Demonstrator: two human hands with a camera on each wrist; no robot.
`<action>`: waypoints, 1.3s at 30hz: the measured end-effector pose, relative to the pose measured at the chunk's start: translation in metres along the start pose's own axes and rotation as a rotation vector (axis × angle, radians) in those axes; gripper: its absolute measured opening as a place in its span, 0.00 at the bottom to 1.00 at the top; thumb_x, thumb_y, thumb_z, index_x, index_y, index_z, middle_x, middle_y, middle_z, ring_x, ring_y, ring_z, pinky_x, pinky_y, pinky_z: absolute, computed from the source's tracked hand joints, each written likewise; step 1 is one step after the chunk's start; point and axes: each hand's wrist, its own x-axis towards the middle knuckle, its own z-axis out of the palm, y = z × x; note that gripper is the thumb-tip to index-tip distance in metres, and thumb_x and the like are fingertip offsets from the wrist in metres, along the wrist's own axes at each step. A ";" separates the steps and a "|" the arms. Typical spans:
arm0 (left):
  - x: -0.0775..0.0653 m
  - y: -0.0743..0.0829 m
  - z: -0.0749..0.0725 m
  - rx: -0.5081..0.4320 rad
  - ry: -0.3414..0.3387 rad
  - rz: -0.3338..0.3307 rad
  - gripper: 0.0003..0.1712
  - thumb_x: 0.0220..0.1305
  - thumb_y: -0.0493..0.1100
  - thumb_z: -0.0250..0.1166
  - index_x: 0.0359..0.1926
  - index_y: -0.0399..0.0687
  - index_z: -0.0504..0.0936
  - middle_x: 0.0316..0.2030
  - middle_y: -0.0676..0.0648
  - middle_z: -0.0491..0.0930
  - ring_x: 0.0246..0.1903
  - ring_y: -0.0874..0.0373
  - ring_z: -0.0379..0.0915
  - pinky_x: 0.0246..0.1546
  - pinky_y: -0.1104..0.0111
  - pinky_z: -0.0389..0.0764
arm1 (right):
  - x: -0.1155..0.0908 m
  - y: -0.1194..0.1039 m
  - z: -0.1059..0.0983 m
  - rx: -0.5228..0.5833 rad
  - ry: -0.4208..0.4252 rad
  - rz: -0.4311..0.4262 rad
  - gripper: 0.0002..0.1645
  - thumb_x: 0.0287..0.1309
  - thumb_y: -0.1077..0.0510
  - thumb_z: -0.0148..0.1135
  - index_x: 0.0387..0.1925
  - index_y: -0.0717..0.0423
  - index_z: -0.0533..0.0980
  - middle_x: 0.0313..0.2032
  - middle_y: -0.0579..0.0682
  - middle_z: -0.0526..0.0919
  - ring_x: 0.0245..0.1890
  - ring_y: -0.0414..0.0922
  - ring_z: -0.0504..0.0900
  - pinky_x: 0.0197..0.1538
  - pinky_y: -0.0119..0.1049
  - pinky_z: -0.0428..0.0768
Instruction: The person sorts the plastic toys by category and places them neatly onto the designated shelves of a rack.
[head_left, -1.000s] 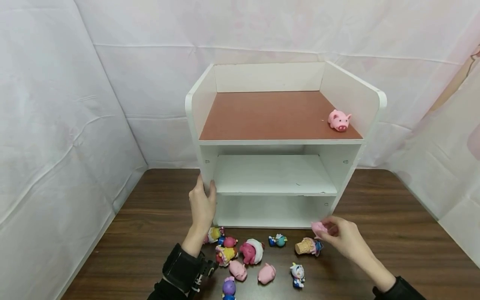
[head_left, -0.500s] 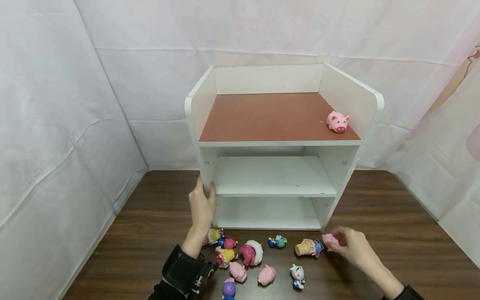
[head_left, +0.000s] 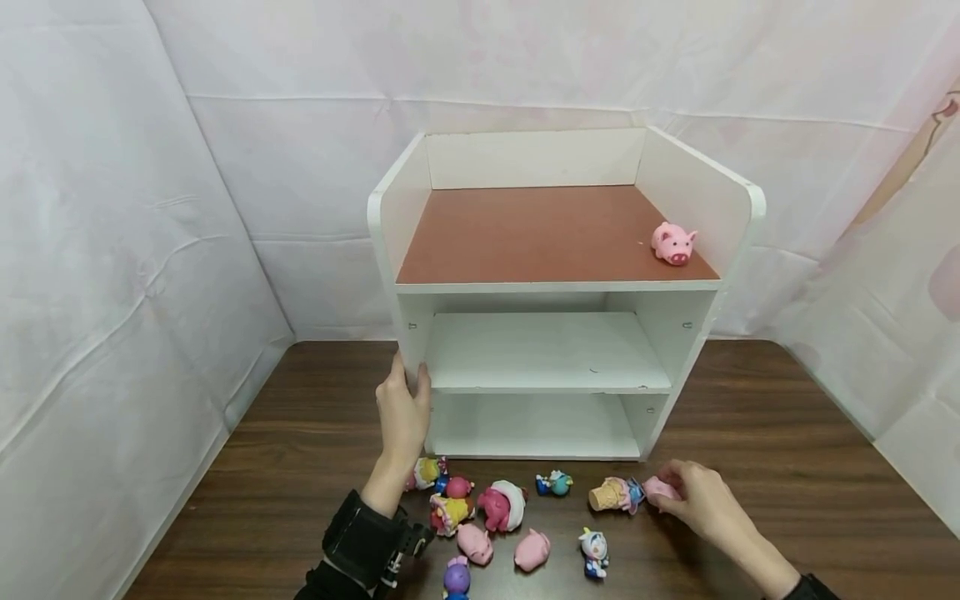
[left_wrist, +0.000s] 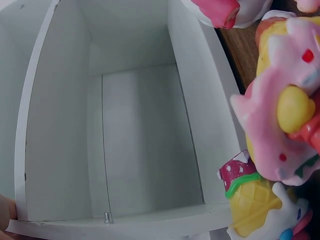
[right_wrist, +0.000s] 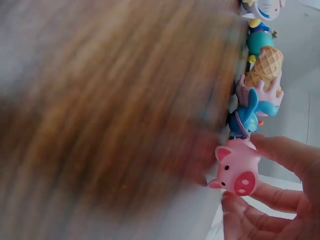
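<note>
Left hand (head_left: 402, 417), head view, grips the white shelf unit (head_left: 551, 354) by its side; right hand (head_left: 701, 500) pinches 1 pink pig (head_left: 660, 488) just beside 1 cone figure (head_left: 609, 495). 2 loose pigs (head_left: 532, 551) lie on the tabletop (head_left: 787, 433), 1 upper pig (head_left: 673, 244) atop the unit. Left wrist view: 1 yellow cone toy (left_wrist: 252, 202) beside the unit. Right wrist view: fingers (right_wrist: 285, 152) flank the pink pig.

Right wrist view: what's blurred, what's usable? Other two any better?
Right wrist: tabletop badly smeared; pink pig in the right hand fairly sharp, eyes and snout readable. Left wrist: dim and greyish, edges of the shelf unit clear. Head: evenly lit, mostly crisp, soft shadow on tabletop below that hand.
</note>
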 end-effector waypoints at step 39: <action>0.000 0.000 -0.001 -0.006 0.004 0.011 0.20 0.59 0.30 0.55 0.52 0.28 0.67 0.44 0.30 0.74 0.43 0.42 0.73 0.38 0.56 0.75 | -0.004 0.002 0.006 -0.158 0.258 -0.158 0.16 0.27 0.67 0.73 0.23 0.61 0.74 0.22 0.50 0.70 0.17 0.41 0.70 0.15 0.37 0.69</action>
